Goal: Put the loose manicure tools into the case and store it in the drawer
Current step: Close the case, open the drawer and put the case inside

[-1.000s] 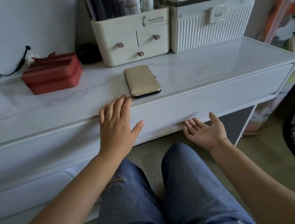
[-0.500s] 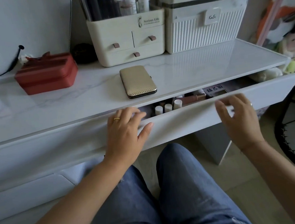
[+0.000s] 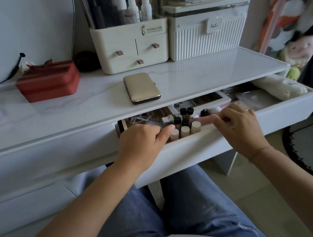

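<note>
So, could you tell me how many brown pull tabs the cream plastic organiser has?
3 brown pull tabs: upper left, upper right, lower middle of the cream plastic organiser; none seems hidden.

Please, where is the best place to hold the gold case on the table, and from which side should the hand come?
I would take the gold case across its two long sides, near the middle, coming from above. It lies flat and closed on the table, with its short end toward the drawer, so a thumb and fingers can span its narrow width.
</note>
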{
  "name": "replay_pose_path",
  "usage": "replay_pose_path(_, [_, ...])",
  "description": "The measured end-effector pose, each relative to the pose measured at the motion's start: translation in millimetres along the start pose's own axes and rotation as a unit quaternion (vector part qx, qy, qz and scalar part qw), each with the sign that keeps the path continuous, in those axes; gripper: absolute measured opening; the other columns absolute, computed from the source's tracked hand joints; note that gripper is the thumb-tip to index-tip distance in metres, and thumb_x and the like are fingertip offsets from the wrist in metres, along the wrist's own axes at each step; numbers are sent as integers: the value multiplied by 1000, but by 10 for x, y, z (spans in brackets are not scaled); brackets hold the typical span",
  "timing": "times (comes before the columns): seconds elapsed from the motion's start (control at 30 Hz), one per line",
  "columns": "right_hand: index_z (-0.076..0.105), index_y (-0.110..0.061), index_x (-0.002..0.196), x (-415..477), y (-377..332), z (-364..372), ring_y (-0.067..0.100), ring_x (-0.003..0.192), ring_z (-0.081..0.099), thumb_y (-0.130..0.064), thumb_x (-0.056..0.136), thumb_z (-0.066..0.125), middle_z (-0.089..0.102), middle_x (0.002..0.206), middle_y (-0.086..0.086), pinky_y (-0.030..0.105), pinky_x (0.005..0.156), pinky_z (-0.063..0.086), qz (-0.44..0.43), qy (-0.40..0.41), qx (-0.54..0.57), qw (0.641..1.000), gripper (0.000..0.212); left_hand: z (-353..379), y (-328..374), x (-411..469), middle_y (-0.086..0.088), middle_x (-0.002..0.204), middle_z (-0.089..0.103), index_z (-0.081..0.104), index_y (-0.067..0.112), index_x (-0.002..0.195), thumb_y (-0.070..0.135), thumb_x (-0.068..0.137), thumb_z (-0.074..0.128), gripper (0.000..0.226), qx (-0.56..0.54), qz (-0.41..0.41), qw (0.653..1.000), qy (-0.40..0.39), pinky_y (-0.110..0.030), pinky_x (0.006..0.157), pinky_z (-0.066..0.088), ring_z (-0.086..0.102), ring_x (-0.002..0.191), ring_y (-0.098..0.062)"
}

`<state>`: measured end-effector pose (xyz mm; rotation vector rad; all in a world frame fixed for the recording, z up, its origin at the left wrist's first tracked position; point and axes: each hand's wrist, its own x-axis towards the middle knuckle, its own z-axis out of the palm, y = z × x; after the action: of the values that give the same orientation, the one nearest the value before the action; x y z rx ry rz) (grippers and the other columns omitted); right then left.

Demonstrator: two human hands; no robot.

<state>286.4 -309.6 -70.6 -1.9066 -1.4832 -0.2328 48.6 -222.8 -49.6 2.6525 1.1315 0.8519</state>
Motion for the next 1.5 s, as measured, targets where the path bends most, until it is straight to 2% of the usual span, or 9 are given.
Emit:
replay_pose_path(0.57, [55,-11,60,-355,3,-324,22,58,52,-58,89,30,55,59,4,39,53,42,22,4,29,999,61,-50,327,-351,3,39,42,51,15,45,62,89,33,67,-43,115,992,-36,-32,41,42,41,36,-10])
replay_pose_path(0.7, [56,-11,61,-215,-136,-365,15,54,49,-57,89,34,51,54,-1,31,50,37,36,-20,14,999,57,-98,303,-280,2,48,59,61,17,56,66,88,28,67,-112,84,989,-53,-34,48,49,56,43,-12])
replay_pose_path(0.8, [63,-15,76,160,-388,-349,6,64,55,-41,89,51,59,68,-7,15,56,39,50,-61,106,991,31,-216,143,-11,-2,60,67,67,14,74,59,88,37,56,-204,-9,979,27,-39,52,54,63,50,-14])
replay_pose_path(0.9, [64,-18,103,658,-646,-166,7,88,63,-32,90,53,67,95,-6,23,79,52,79,-140,272,949,22,-351,-81,384,9,79,68,67,18,88,47,93,44,37,-227,-99,958,146,-26,66,53,65,75,-7])
replay_pose_path(1.0, [56,-6,118,1123,-844,112,20,108,60,-25,93,51,61,114,9,35,96,49,149,-207,403,879,31,-372,-287,780,6,79,55,54,13,86,45,93,45,35,-221,-241,937,120,-24,66,41,53,80,-12])
replay_pose_path(1.1, [47,4,123,1458,-1006,318,27,100,59,-18,93,53,54,109,16,40,94,50,259,-250,477,802,37,-310,-429,1039,-4,94,64,58,8,84,32,90,56,25,-438,-349,828,43,-37,92,49,60,91,-21])
replay_pose_path(1.23, [47,1,113,1661,-1010,471,26,78,62,-20,94,52,57,93,16,40,85,54,297,-281,489,771,29,-322,-432,1203,-5,81,62,60,7,97,11,87,61,12,-541,-395,742,33,-25,64,50,59,72,-16])
replay_pose_path(1.37, [45,-2,105,1629,-973,444,26,68,64,-21,93,52,60,88,21,33,60,60,315,-321,512,732,23,-264,-434,1243,-12,97,70,64,5,104,12,77,73,30,-488,-396,778,-11,-38,88,53,67,87,-24])
replay_pose_path(1.5, [47,-3,118,1547,-760,259,24,70,63,-27,95,47,57,92,17,29,56,58,288,-350,501,738,33,-239,-292,1169,-10,108,68,55,11,123,3,73,74,54,-529,-339,776,-61,-34,73,57,68,88,-23])
